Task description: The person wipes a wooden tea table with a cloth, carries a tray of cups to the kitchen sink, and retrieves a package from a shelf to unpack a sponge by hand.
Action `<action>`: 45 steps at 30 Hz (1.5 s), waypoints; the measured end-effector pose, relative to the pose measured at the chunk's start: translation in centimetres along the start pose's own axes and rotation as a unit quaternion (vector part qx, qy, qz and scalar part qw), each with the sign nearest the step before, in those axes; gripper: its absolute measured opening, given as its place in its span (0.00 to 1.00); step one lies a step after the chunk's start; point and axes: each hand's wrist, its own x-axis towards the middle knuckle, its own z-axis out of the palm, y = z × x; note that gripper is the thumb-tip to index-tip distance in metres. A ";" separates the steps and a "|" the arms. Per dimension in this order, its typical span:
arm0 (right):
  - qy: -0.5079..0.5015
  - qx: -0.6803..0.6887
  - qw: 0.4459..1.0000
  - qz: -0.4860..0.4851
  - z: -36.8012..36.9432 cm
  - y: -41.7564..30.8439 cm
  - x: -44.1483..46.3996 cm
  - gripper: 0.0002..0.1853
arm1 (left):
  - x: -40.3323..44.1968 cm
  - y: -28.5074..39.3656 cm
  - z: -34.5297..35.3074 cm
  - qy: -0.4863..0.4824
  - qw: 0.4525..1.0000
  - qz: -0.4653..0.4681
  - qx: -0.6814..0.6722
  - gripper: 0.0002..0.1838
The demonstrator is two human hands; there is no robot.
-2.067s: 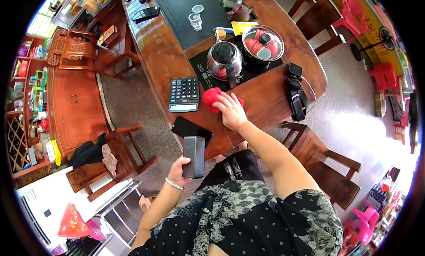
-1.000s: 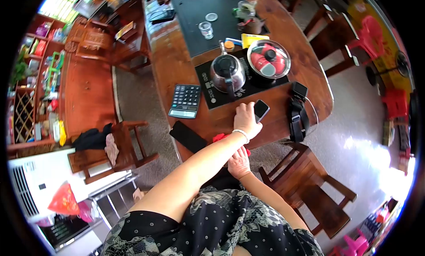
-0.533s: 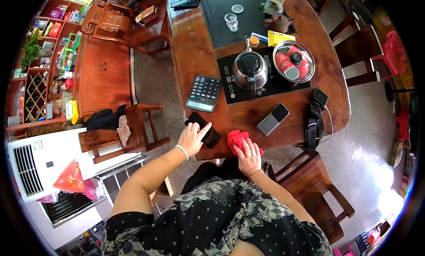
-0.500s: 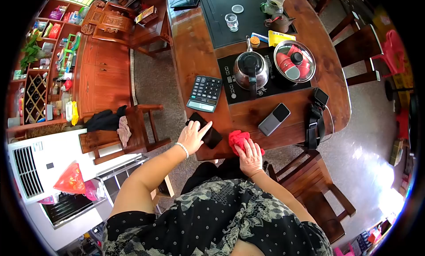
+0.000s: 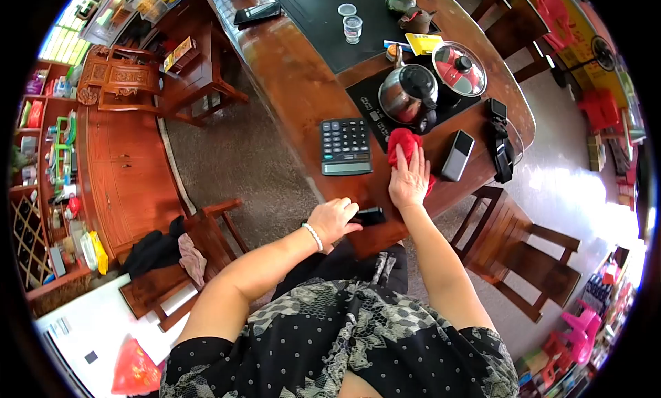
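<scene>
A bunched red cloth [image 5: 402, 147] lies on the wooden table by the hob's front edge. My right hand [image 5: 410, 183] holds it down against the tabletop, its fingers stretched over the cloth. My left hand [image 5: 333, 220] is at the table's near edge, fingers curled around the end of a black phone [image 5: 372, 215]; the hand covers part of the phone. A calculator [image 5: 345, 147] lies beyond my left hand. To the right of the cloth lies a grey and black rectangular device [image 5: 458, 155].
A steel kettle [image 5: 407, 95] and a glass-lidded pot [image 5: 460, 69] stand on the black hob. A black strap with a small device [image 5: 501, 143] lies near the right edge. A tea tray [image 5: 317, 26] carries a small glass. Wooden chairs [image 5: 527, 250] flank the table.
My right hand has pushed the red cloth forward, toward the hob. My left hand has gone from resting on the phone to curling around its end. The view has turned.
</scene>
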 end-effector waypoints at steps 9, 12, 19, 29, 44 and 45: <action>-0.042 -0.011 0.996 0.079 -0.4 -7.8 -11.3 0.31 | -2.2 -7.7 -3.9 -0.069 0.468 -0.336 -0.814 0.31; -0.020 -0.014 0.996 0.084 -0.2 -8.0 -11.2 0.31 | -0.7 -10.4 -3.6 -0.137 0.431 -0.327 -0.830 0.30; -0.016 -0.033 0.994 0.098 -0.2 -8.4 -11.1 0.32 | 3.0 -11.7 -5.6 -0.362 0.447 -0.338 -0.745 0.30; -0.039 -0.028 0.991 0.125 -0.4 -8.6 -10.6 0.32 | 6.6 -11.7 -5.5 -0.394 0.510 -0.361 -0.674 0.21; 0.043 -0.061 0.869 0.490 7.9 -19.4 5.2 0.41 | -0.9 -29.2 -22.3 -0.296 0.452 -0.352 -0.764 0.24; 0.045 -0.040 0.886 0.459 8.2 -20.8 7.0 0.42 | -1.0 -29.6 -23.9 -0.269 0.491 -0.371 -0.741 0.23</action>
